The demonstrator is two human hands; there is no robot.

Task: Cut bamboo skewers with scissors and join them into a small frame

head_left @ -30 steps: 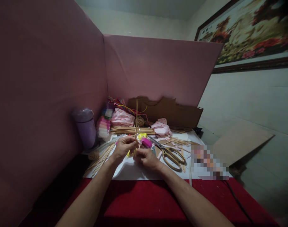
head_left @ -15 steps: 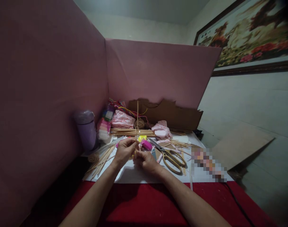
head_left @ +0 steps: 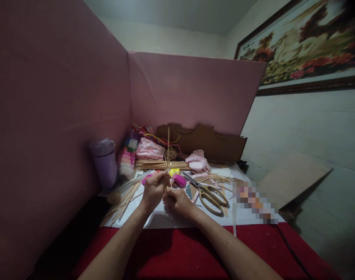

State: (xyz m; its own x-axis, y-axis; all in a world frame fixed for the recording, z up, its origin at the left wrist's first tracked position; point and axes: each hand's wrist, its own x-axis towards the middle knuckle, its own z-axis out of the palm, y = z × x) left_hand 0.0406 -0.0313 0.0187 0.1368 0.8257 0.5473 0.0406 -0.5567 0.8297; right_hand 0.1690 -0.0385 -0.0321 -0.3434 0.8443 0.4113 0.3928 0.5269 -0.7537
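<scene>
My left hand is closed in a pinch on a thin wooden stick that stands upright above the white sheet. My right hand is closed just below and to the right, gripping the stick's lower end. Both hands touch each other over the sheet. Whatever thread or small piece sits between the fingers is too small to make out.
Gold-handled scissors lie right of my hands. Loose sticks fan out at the left and a bundle lies behind. A purple cup, pink fabric, twine ball, brown cardboard and pink screens ring the red table.
Both hands stayed together on the upright stick, shifting slightly; the view drifted a little, so everything sits a bit lower and to the left.
</scene>
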